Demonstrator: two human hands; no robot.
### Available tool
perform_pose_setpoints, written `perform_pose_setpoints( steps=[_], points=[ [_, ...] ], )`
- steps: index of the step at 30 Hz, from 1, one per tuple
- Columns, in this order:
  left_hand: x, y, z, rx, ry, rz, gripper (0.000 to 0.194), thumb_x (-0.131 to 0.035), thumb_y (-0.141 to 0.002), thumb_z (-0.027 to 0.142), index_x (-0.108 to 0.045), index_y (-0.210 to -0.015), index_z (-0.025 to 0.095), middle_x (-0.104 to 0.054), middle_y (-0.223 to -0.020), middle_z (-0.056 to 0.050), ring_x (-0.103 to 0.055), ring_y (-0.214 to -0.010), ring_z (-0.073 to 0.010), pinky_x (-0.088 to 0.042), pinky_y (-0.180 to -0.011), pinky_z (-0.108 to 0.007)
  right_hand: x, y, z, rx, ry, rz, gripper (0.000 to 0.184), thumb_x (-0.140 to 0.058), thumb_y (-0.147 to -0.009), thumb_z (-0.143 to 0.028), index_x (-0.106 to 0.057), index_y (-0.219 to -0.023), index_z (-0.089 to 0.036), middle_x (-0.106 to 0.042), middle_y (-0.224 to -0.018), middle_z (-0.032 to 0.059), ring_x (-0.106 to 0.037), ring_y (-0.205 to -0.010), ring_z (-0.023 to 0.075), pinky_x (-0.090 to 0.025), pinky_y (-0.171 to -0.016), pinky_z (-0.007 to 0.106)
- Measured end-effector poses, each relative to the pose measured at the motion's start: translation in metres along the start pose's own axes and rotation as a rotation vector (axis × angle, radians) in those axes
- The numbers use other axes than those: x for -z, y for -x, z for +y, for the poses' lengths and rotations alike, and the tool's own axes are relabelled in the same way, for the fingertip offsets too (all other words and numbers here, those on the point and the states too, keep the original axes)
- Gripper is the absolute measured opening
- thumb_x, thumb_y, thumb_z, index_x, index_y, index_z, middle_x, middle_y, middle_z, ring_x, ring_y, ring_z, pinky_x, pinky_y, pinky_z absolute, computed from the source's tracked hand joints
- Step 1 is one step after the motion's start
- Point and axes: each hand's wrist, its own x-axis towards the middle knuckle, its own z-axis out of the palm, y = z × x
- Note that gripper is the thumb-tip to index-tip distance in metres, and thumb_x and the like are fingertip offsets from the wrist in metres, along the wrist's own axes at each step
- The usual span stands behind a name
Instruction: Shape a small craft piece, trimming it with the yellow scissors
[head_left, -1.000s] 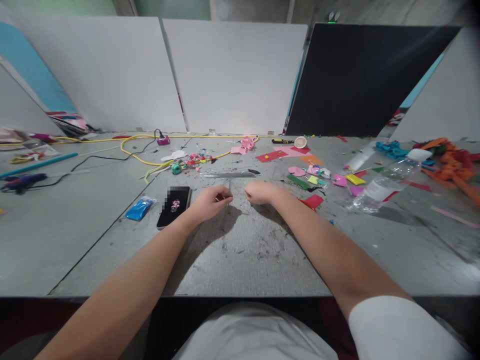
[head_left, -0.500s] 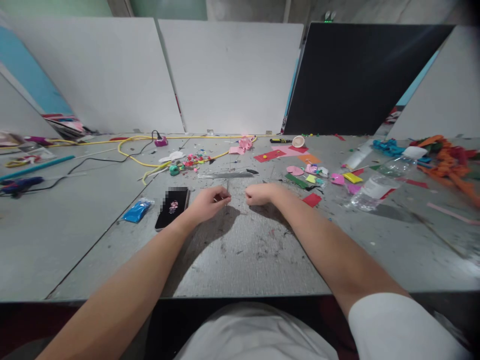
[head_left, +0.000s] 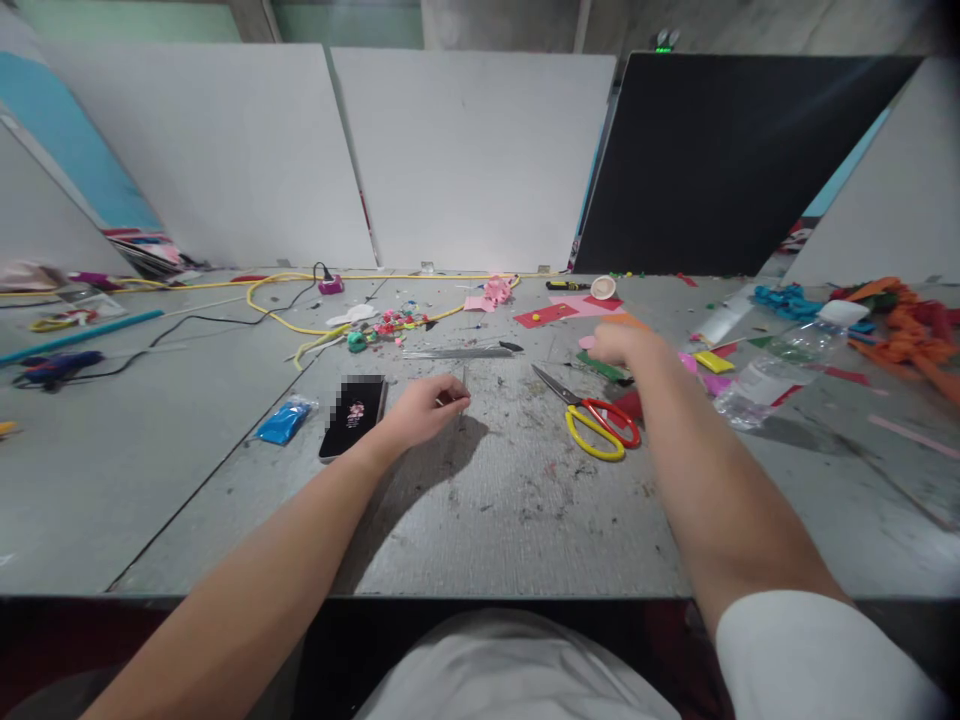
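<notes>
My left hand (head_left: 431, 408) is closed in a pinch beside the phone (head_left: 352, 420). A thin wire (head_left: 464, 378) juts up from its fingertips. My right hand (head_left: 619, 345) is reaching down among small craft scraps, its fingers curled by a pink piece (head_left: 586, 343) and a green strip (head_left: 600, 367). Whatever those fingers hold is hidden. Scissors with one red and one yellow handle (head_left: 594, 440) lie between my hands, closer to the right one, blades towards the far left. Behind my left hand lies a bundle of thin wires (head_left: 457, 353).
A blue packet (head_left: 285, 420) lies left of the phone. On the right stand a plastic bottle (head_left: 787, 370) and orange crepe strips (head_left: 900, 340). Red paper (head_left: 544, 315), a tape roll (head_left: 603, 288) and a yellow cable (head_left: 262, 300) are farther back, before white boards (head_left: 472, 150).
My right hand has moved right and away from me, over the scraps. The scissors now show where my right hand and forearm were. My left hand keeps its pinch.
</notes>
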Motion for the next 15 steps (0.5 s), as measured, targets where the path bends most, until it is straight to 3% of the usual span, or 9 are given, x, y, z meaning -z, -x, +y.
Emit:
perform_pose_setpoints(
  steps=[3, 6, 9, 11, 15],
  points=[
    [-0.002, 0.001, 0.001, 0.01, 0.045, -0.006, 0.019, -0.064, -0.088, 0.035, -0.067, -0.08, 0.018, -0.066, -0.073, -0.001, -0.058, -0.067, -0.0137, -0.047, -0.065, -0.026, -0.002, -0.003, 0.019, -0.05, -0.042, -0.087, 0.028, -0.062, -0.096, -0.031, -0.076, -0.11, -0.012, -0.076, -0.096, 0.0188, -0.07, -0.079, 0.0275, -0.051, -0.072, 0.037],
    [-0.005, 0.002, 0.002, 0.043, 0.088, -0.019, 0.021, -0.066, -0.086, 0.038, -0.069, -0.081, 0.017, -0.067, -0.075, -0.002, -0.06, -0.069, -0.0141, -0.047, -0.064, -0.026, 0.001, 0.0, 0.008, 0.061, -0.161, -0.109, 0.021, -0.06, -0.097, -0.027, -0.077, -0.096, -0.014, -0.075, -0.084, 0.0118, -0.068, -0.073, 0.0207, -0.049, -0.069, 0.031],
    [-0.007, 0.003, 0.003, 0.083, 0.135, -0.044, 0.022, -0.067, -0.085, 0.039, -0.07, -0.083, 0.017, -0.069, -0.077, -0.003, -0.061, -0.07, -0.0144, -0.047, -0.064, -0.026, 0.006, 0.009, -0.033, 0.323, -0.459, -0.12, 0.015, -0.064, -0.094, -0.025, -0.074, -0.092, -0.015, -0.073, -0.081, 0.0076, -0.066, -0.071, 0.0168, -0.047, -0.064, 0.026],
    [-0.007, 0.003, 0.005, 0.093, 0.147, -0.066, 0.022, -0.067, -0.085, 0.039, -0.07, -0.084, 0.016, -0.069, -0.078, -0.003, -0.061, -0.07, -0.0141, -0.047, -0.065, -0.026, 0.005, 0.018, -0.068, 0.497, -0.675, -0.164, 0.014, -0.069, -0.091, -0.028, -0.073, -0.096, -0.016, -0.075, -0.089, 0.0075, -0.067, -0.072, 0.0155, -0.049, -0.062, 0.025],
    [-0.006, 0.004, 0.008, 0.063, 0.156, -0.096, 0.022, -0.067, -0.085, 0.037, -0.068, -0.08, 0.016, -0.067, -0.074, -0.001, -0.057, -0.068, -0.0129, -0.044, -0.064, -0.026, -0.004, 0.034, -0.124, 0.651, -0.866, -0.279, 0.026, -0.079, -0.081, -0.025, -0.07, -0.104, -0.016, -0.075, -0.087, 0.0044, -0.065, -0.068, 0.0134, -0.046, -0.057, 0.022]
  ],
)
